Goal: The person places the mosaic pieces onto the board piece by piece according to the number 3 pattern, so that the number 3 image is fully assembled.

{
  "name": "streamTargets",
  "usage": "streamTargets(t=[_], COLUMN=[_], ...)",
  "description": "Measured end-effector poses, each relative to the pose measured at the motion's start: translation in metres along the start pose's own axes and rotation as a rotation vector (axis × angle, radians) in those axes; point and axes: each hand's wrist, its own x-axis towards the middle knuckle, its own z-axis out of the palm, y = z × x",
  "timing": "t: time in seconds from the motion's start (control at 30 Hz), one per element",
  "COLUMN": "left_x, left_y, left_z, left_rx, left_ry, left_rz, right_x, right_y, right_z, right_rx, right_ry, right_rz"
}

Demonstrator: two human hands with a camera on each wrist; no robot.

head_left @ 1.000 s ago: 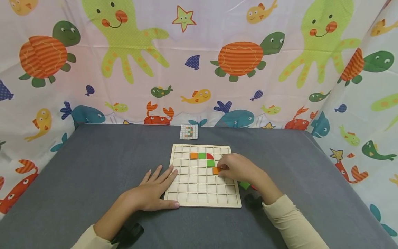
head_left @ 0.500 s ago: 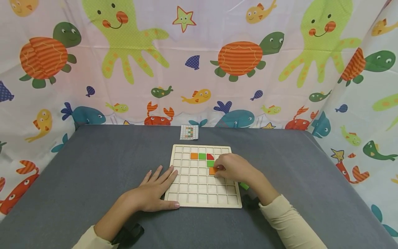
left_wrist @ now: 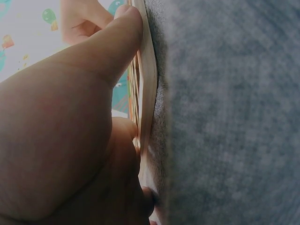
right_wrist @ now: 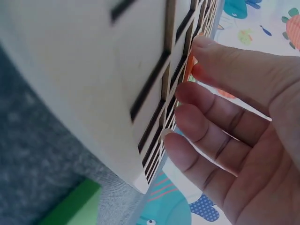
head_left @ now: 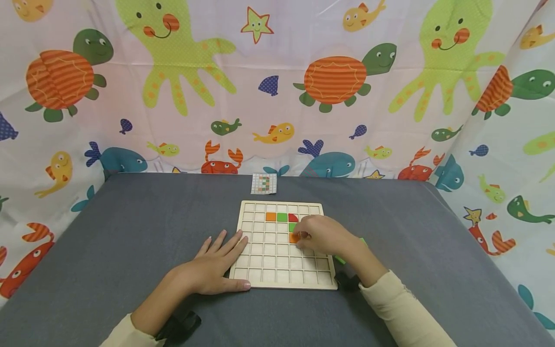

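Note:
A pale wooden grid board (head_left: 269,262) lies on the grey table. My right hand (head_left: 327,233) pinches an orange square tile (head_left: 293,238) between thumb and index finger, down at a cell of the third row; in the right wrist view its orange edge (right_wrist: 189,65) shows by the thumb tip. Just above it sits a green tile (head_left: 292,227). The top run holds an orange tile (head_left: 270,217), a green tile (head_left: 282,217) and a red quarter-circle tile (head_left: 293,218). My left hand (head_left: 208,274) rests with spread, straight fingers on the board's left edge, thumb along the near edge.
Behind the board lies a small card (head_left: 263,184) printed with a coloured grid pattern. A loose green piece (head_left: 340,260) is right of the board, partly hidden by my right forearm. A sea-animal curtain (head_left: 269,111) hangs around the table.
My right hand has moved slightly left with the orange tile, bringing it from right of the column to directly below the green tile. The left hand has stayed still.

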Motion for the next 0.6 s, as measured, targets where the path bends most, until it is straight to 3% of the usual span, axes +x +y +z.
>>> streamTargets(t=[0.23, 0.33, 0.47, 0.6], left_x=[0.0, -0.001, -0.001, -0.001], left_y=[0.001, 0.001, 0.001, 0.001], left_z=[-0.001, -0.002, -0.003, -0.003], left_rx=[0.008, 0.006, 0.008, 0.005], left_ry=[-0.005, 0.0, -0.001, -0.002], left_rz=[0.005, 0.011, 0.01, 0.008], right_x=[-0.015, -0.023, -0.035, -0.048], right_y=[-0.001, 0.007, 0.022, 0.035], right_z=[-0.005, -0.014, -0.031, -0.048], right_rx=[0.043, 0.074, 0.044, -0.013], right_ry=[0.011, 0.03, 0.038, -0.039], right_rz=[-0.088, -0.082, 0.067, 0.271])
